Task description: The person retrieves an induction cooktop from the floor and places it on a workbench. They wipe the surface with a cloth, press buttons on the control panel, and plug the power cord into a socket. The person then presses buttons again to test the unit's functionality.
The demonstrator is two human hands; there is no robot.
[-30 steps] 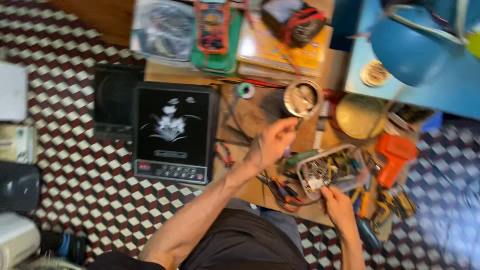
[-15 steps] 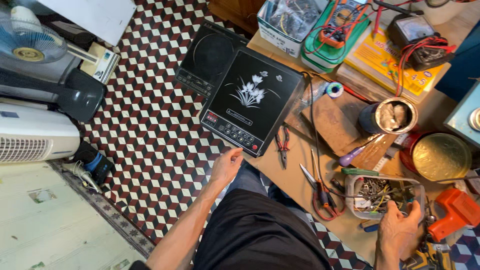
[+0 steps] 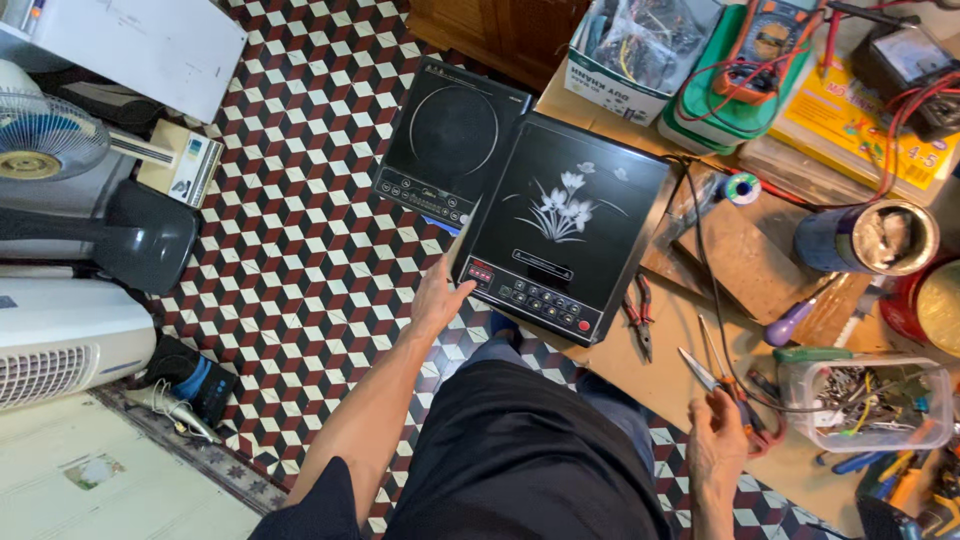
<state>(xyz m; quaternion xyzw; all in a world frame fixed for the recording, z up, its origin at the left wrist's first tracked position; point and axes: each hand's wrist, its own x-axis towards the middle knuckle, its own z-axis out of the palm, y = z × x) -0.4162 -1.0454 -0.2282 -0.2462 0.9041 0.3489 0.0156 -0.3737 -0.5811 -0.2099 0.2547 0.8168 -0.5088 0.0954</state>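
Note:
A black induction cooker with a white flower pattern (image 3: 565, 225) lies on the left end of a wooden workbench (image 3: 640, 375), its near corner overhanging the edge. My left hand (image 3: 440, 298) grips that near-left corner, thumb on top and fingers along the left side. My right hand (image 3: 715, 440) rests at the bench's front edge with its fingers closed over the red handles of a pair of scissors (image 3: 702, 373). My lap in dark clothing fills the bottom middle.
A second black induction cooker (image 3: 450, 140) sits just left of the first. On the bench are red pliers (image 3: 640, 315), a purple-handled screwdriver (image 3: 790, 320), a tin can (image 3: 870, 235), a clear box of parts (image 3: 865, 405) and a multimeter (image 3: 760, 50). A fan (image 3: 40, 140) and a white appliance (image 3: 60, 340) stand on the tiled floor.
The view has swung left and down. My left hand has dropped from above the bench to the flowered cooker's corner. My right hand has shifted from below the clear box to the scissors.

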